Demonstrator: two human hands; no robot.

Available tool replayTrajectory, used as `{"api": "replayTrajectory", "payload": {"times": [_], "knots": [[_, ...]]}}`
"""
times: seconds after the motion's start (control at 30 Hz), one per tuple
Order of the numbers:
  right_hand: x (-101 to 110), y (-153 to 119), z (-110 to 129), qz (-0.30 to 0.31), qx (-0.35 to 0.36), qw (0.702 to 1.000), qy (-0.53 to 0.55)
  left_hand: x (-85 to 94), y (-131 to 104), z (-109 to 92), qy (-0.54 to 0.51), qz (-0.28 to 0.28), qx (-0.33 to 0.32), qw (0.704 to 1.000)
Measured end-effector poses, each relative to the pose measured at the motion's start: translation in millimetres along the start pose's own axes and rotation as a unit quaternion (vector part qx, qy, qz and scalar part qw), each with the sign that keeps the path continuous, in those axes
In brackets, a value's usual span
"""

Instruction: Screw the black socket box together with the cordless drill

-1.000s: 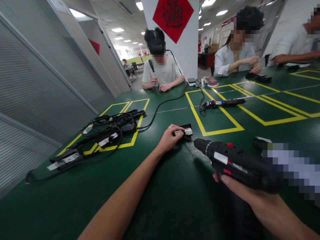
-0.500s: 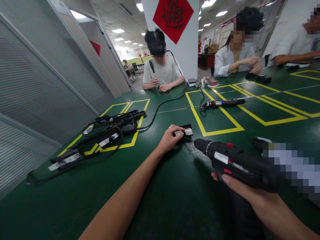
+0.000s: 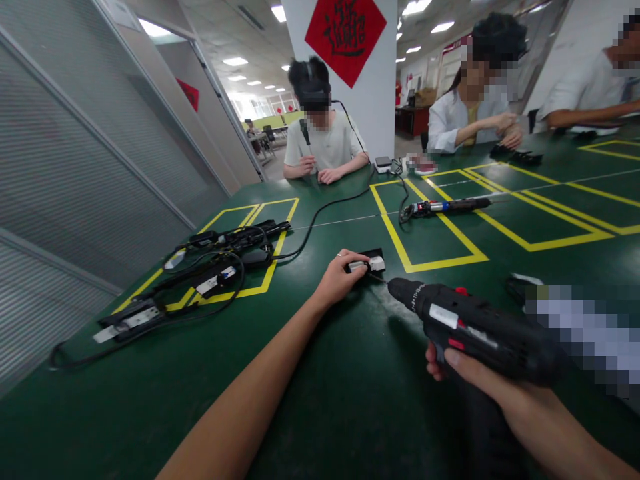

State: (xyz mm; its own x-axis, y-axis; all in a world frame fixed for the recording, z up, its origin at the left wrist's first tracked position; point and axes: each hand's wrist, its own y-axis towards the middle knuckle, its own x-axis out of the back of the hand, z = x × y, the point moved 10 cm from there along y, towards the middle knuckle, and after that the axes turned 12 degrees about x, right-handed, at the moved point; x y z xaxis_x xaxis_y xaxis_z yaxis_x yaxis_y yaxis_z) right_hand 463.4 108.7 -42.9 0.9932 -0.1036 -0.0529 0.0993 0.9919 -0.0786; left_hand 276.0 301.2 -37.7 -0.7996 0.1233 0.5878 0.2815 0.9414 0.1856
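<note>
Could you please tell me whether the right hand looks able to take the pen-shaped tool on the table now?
Probably not: the right hand is gripping the drill and would likely need to set that down first, although the pen-shaped tool lies uncovered.

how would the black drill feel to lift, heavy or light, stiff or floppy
The black power drill is probably fairly heavy for its size, given how bulky it looks. Its hard-looking casing should feel stiff in the right hand. The bit might flex if pushed sideways, since it looks very thin.
</note>
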Motion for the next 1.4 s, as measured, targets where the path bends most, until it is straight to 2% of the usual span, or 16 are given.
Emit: {"api": "replayTrajectory", "payload": {"times": [0.2, 0.4, 0.6, 0.73, 1.0, 1.17, 1.4], "knots": [[-3, 0, -2, 0.021, 0.007, 1.0, -0.002, 0.6, 0, 2, -0.003, -0.001, -0.002, 1.0], [-1, -1, -6, 0.007, -0.017, 1.0, 0.021, 0.0, 0, 2, 0.002, -0.001, -0.001, 1.0], [-2, -3, -5, 0.059, -0.04, 0.995, -0.076, -0.5, 0, 2, -0.001, 0.002, -0.008, 1.0], [2, -6, -11, 0.062, -0.066, 0.99, -0.113, -0.1, 1, 2, 0.001, 0.0, -0.009, 1.0], [-10, 9, -22, 0.063, -0.042, 0.997, -0.021, -1.4, 0, 1, -0.003, 0.007, 0.0, 1.0], [-13, 7, -21, 0.046, -0.023, 0.998, 0.037, -0.5, 0, 2, 0.004, 0.003, 0.006, 1.0], [-11, 3, -17, 0.049, -0.022, 0.999, 0.009, -0.4, 0, 2, 0.0, 0.004, -0.002, 1.0]]}}
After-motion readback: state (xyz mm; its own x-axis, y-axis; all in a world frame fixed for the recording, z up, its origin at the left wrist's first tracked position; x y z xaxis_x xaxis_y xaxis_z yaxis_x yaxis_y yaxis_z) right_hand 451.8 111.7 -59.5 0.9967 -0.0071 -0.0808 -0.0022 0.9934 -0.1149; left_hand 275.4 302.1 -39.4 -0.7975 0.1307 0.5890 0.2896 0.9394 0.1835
